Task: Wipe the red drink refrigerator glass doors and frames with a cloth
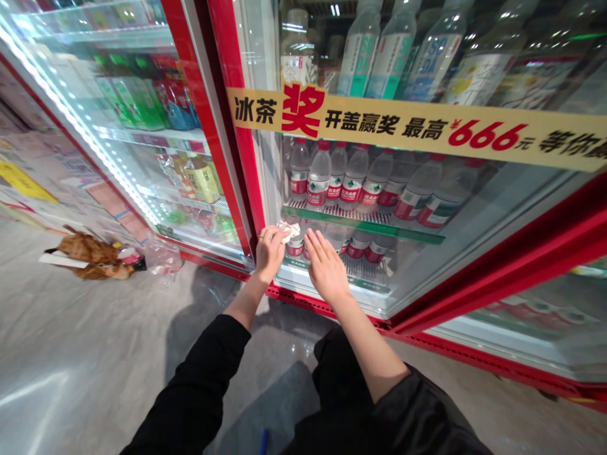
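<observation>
My left hand (269, 254) is closed around a crumpled white tissue (289, 232), near the lower left edge of a fridge's glass door (379, 183). A ring shows on one of its fingers. To its right, my right hand (328, 268) has its fingers stretched out, flat at the same glass and holding nothing. Behind the pane, water bottles (351, 180) with red caps and red labels stand on a shelf (360, 221), with more below. Across the door, above both hands, runs a yellow banner (393, 123) with black and red lettering.
A second lit fridge (142, 133) with drinks stands to the left, beyond a red frame (203, 107). On the grey floor (118, 354) lie a brown bag-like item (88, 253) and clear plastic (162, 256). Another red-framed cabinet (531, 316) is at right.
</observation>
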`<state>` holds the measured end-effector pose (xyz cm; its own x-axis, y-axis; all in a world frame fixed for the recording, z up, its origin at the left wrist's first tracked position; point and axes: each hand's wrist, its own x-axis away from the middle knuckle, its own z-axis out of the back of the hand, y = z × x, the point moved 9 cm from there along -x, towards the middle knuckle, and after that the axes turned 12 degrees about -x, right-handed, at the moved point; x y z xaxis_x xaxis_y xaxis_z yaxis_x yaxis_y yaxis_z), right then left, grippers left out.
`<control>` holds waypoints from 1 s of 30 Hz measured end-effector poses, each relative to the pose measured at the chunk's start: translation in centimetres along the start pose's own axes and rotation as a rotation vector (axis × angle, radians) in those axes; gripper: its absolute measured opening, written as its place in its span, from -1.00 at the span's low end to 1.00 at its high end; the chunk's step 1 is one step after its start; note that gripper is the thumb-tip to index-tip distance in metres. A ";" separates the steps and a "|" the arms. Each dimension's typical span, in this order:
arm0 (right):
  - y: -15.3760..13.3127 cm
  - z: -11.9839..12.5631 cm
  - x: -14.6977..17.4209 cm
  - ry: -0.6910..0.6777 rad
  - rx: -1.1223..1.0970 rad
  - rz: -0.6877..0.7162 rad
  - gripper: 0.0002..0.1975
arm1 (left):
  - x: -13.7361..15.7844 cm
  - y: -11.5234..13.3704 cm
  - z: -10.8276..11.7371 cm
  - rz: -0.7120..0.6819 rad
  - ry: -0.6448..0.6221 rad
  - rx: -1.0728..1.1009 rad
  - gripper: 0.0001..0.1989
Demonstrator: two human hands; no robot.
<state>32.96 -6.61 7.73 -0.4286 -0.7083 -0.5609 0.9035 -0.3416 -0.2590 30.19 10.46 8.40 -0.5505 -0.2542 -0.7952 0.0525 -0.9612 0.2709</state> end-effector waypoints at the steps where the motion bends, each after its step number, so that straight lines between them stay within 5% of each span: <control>1: 0.1 0.0 0.0 -0.004 0.002 -0.002 -0.09 | 0.4 -0.6 -0.3 -0.005 -0.032 -0.003 -0.65; 4: 0.3 -0.1 0.1 -0.007 0.014 -0.005 -0.12 | 1.0 -3.3 0.0 0.087 -0.017 -0.030 -0.69; 8: 0.6 -0.5 0.4 -0.014 0.024 -0.005 -0.13 | 0.0 -5.4 1.9 0.215 0.152 -0.043 -0.73; 13: 0.8 -0.5 0.5 -0.016 0.015 -0.024 -0.08 | -0.7 -4.9 2.4 0.275 0.275 -0.021 -0.75; 22: 0.4 -0.4 0.8 -0.026 -0.004 0.002 -0.10 | 2.1 -6.7 0.6 0.267 0.035 -0.023 -0.76; 30: 1.5 -0.1 2.7 -0.048 0.003 -0.017 -0.13 | 1.7 -5.0 0.4 0.560 0.313 0.058 -0.90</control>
<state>33.19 -8.95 5.72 -0.4438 -0.7313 -0.5179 0.8961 -0.3558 -0.2654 28.67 14.85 5.87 -0.1830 -0.7435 -0.6433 0.2113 -0.6688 0.7128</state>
